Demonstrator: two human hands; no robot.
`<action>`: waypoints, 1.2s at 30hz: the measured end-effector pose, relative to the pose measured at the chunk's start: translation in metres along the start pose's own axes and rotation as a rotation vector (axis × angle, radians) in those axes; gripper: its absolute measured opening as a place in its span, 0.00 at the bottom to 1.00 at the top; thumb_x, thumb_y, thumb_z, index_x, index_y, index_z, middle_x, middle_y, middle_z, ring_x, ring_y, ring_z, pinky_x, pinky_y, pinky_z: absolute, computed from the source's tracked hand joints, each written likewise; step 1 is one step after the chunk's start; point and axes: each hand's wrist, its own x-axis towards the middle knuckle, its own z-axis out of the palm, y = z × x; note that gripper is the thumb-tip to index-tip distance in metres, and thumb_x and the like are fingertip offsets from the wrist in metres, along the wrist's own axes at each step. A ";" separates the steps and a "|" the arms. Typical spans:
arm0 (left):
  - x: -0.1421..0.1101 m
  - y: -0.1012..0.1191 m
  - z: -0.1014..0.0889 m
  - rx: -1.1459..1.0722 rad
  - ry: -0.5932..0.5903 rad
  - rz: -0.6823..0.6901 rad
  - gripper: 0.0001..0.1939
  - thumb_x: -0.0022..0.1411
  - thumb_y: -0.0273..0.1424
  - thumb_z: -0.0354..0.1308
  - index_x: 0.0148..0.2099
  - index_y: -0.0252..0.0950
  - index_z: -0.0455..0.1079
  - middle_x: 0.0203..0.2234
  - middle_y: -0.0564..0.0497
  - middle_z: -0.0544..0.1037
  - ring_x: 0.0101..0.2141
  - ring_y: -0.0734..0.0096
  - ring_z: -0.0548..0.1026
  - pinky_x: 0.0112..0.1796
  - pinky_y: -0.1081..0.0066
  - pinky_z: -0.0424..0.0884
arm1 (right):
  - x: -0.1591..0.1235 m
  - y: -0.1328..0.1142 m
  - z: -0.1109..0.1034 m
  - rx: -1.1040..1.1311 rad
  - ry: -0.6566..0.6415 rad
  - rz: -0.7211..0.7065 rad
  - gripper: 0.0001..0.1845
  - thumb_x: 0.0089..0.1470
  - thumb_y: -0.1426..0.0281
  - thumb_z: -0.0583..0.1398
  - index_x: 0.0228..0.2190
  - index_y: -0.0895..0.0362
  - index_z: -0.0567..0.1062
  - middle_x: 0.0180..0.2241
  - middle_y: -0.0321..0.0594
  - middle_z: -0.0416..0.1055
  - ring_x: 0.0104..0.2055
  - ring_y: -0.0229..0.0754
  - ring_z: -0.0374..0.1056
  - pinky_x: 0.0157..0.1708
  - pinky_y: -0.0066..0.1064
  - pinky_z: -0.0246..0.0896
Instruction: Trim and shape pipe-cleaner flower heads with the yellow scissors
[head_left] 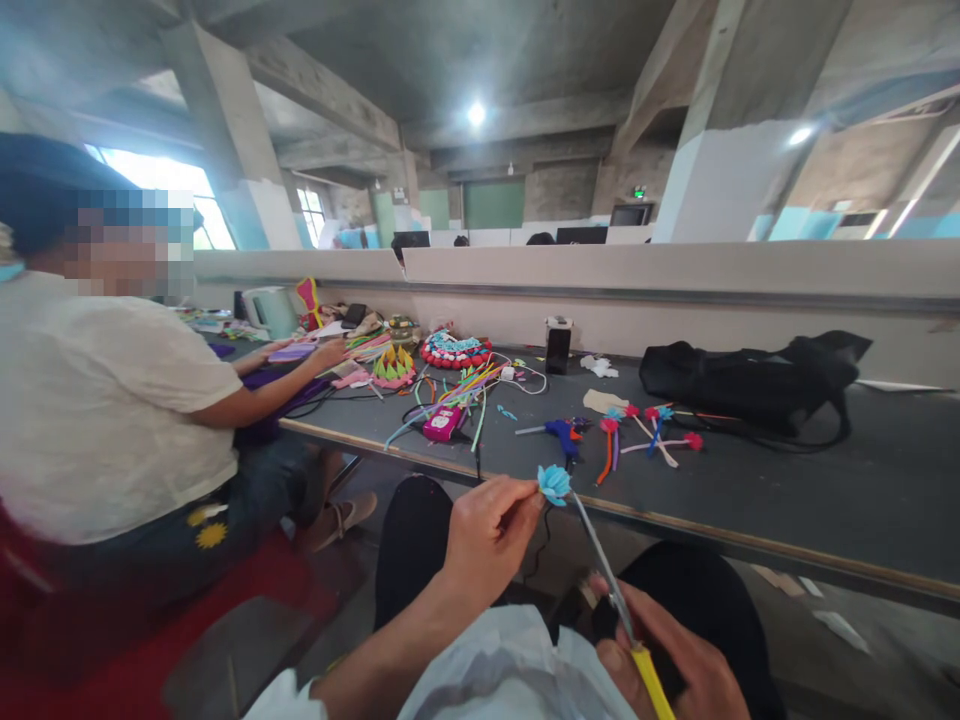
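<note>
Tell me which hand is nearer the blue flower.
Left. The left hand holds the blue flower; the right hand is lower and farther right, gripping a yellow-handled tool.

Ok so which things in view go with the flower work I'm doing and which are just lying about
With the job:
- blue flower, in your left hand
- yellow-handled tool, in your right hand
- probably the glue gun and stemmed flowers

Seemingly just lying about:
- black bag
- kettle
- white plug
</note>
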 end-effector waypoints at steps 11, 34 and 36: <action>-0.003 -0.001 0.001 0.068 -0.032 0.048 0.08 0.61 0.27 0.56 0.38 0.38 0.77 0.24 0.50 0.76 0.24 0.73 0.69 0.28 0.75 0.62 | 0.003 -0.005 0.002 -0.187 0.047 -0.050 0.21 0.52 0.57 0.61 0.45 0.53 0.77 0.35 0.40 0.81 0.33 0.45 0.79 0.29 0.23 0.74; -0.003 -0.004 0.003 0.023 -0.050 0.011 0.06 0.60 0.28 0.58 0.36 0.37 0.77 0.24 0.49 0.77 0.24 0.73 0.70 0.27 0.75 0.62 | -0.005 -0.009 0.017 0.387 -0.008 0.261 0.22 0.49 0.50 0.61 0.38 0.52 0.81 0.24 0.35 0.74 0.21 0.37 0.66 0.20 0.22 0.61; -0.003 -0.003 0.003 0.040 -0.057 0.022 0.06 0.61 0.28 0.57 0.36 0.36 0.76 0.24 0.49 0.77 0.24 0.73 0.70 0.27 0.75 0.63 | -0.006 -0.009 0.018 0.379 -0.004 0.260 0.23 0.49 0.50 0.61 0.39 0.52 0.81 0.26 0.36 0.76 0.20 0.37 0.65 0.20 0.22 0.60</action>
